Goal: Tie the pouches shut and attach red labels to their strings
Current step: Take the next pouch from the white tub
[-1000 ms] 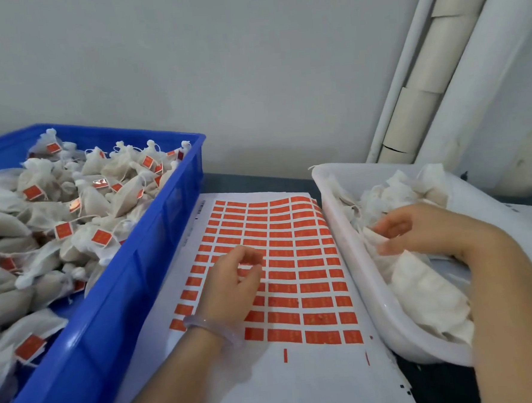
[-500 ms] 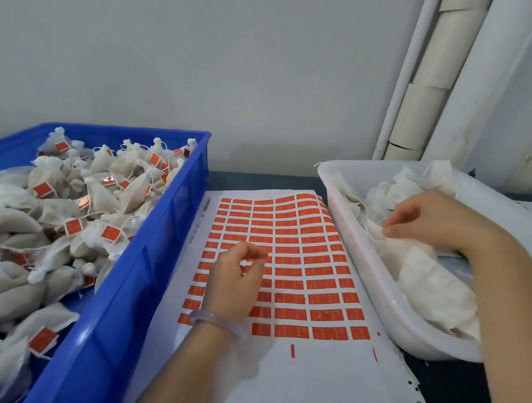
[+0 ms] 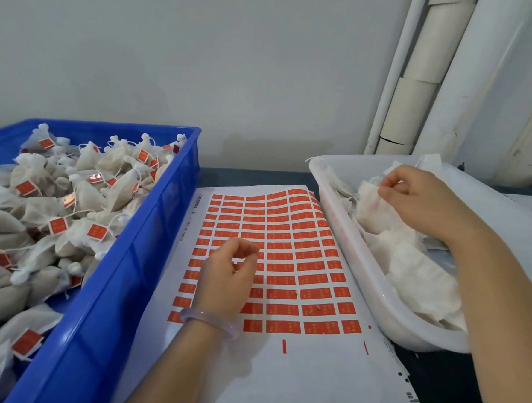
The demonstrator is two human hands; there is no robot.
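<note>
The blue crate (image 3: 132, 271) fills the bench's left edge, heaped with finished pouches (image 3: 80, 194). The white tub (image 3: 334, 225) at the right edge holds untied pouches (image 3: 418, 273): limp, light fabric that likely crumples and spills if squeezed low, so the neck looks the best hold. Between the two lies the label sheet (image 3: 292, 246). The right hand (image 3: 420, 204) pinches the top edge of one pouch (image 3: 367, 198) in the tub. The left hand (image 3: 226, 281) hovers curled over the sheet, well apart from that pouch; whether it pinches a label I cannot tell.

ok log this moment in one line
left hand: curled over label sheet, hold unclear | right hand: pinches pouch in white tray
</note>
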